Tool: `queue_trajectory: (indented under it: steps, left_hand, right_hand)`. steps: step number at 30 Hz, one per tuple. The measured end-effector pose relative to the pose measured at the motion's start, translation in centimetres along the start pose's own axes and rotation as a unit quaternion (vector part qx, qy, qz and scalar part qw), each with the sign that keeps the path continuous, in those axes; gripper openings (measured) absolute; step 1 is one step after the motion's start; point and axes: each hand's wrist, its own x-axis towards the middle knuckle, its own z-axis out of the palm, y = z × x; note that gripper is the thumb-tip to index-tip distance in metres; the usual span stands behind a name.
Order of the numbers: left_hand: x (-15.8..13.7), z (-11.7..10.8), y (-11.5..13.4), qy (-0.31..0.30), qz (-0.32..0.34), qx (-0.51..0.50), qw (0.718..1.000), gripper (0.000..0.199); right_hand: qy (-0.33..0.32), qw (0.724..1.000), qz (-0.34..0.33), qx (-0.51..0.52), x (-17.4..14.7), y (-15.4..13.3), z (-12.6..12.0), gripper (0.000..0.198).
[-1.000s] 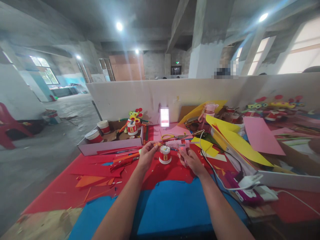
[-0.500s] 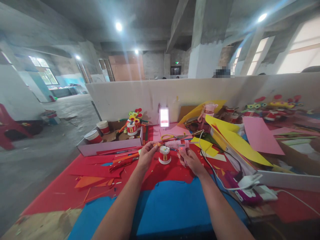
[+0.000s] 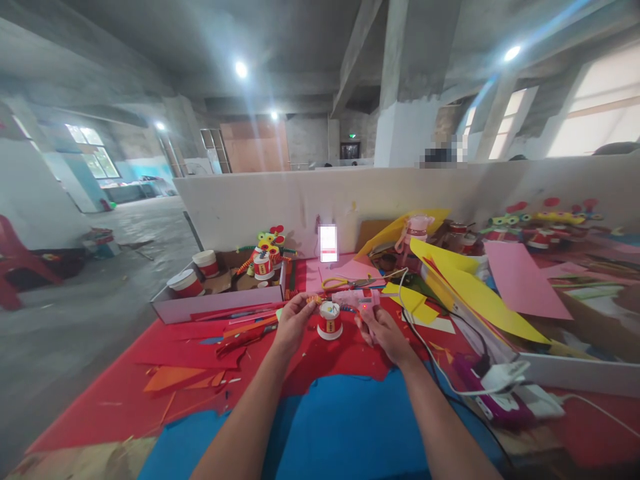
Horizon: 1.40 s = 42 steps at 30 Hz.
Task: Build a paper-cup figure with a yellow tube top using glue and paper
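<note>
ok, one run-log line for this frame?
left hand: pinching orange pipe cleaner | right hand: gripping pink glue gun | red cup: upside down between hands

Matt red paper cup (image 3: 330, 321) btwn hands; pink glossy plastic glue gun (image 3: 361, 301) under right hand (image 3: 381, 328); matt foam sheets (image 3: 340, 413), blue & red, below wrists.

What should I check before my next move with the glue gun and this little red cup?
1. Right hand gripping the pink glue gun: ok.
2. Gun powered, red light showing: ok.
3. Left hand pinching the orange pipe cleaner beside the cup's top: ok.
4. Red cup upright on the red sheet: ok.
5. Nozzle touching the cup: cannot tell.
6. White cord off the cup: ok.
</note>
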Motion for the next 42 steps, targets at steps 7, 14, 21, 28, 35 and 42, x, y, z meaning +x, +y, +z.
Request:
queue_trajectory:
  steps: [7,14,21,28,35,42]
  left_hand:
    - [-0.1,0.3,0.1,0.001,-0.01,-0.01,1.0,0.03]
    - [0.0,0.1,0.0,0.007,-0.008,-0.013,1.0,0.032]
    - [0.0,0.1,-0.1,0.0,-0.011,0.003,1.0,0.028]
    - [-0.1,0.2,0.0,-0.003,-0.009,-0.007,1.0,0.028]
    - [-0.2,0.2,0.4,-0.008,0.0,-0.05,0.999,0.024]
    - [0.1,-0.1,0.6,-0.016,-0.008,-0.104,0.994,0.028]
  right_hand:
    - [-0.013,1.0,0.0,-0.013,-0.1,-0.1,0.0,0.055]
    - [-0.007,1.0,-0.003,-0.009,-0.1,0.1,-0.1,0.054]
    - [-0.003,1.0,-0.009,0.003,0.0,0.3,-0.2,0.052]
    - [-0.005,1.0,-0.006,-0.014,-0.1,-0.2,-0.2,0.053]
    - [0.03,0.997,-0.024,0.063,0.2,1.0,-1.1,0.043]
    - [0.104,0.989,0.063,0.083,2.9,0.9,-3.9,0.033]
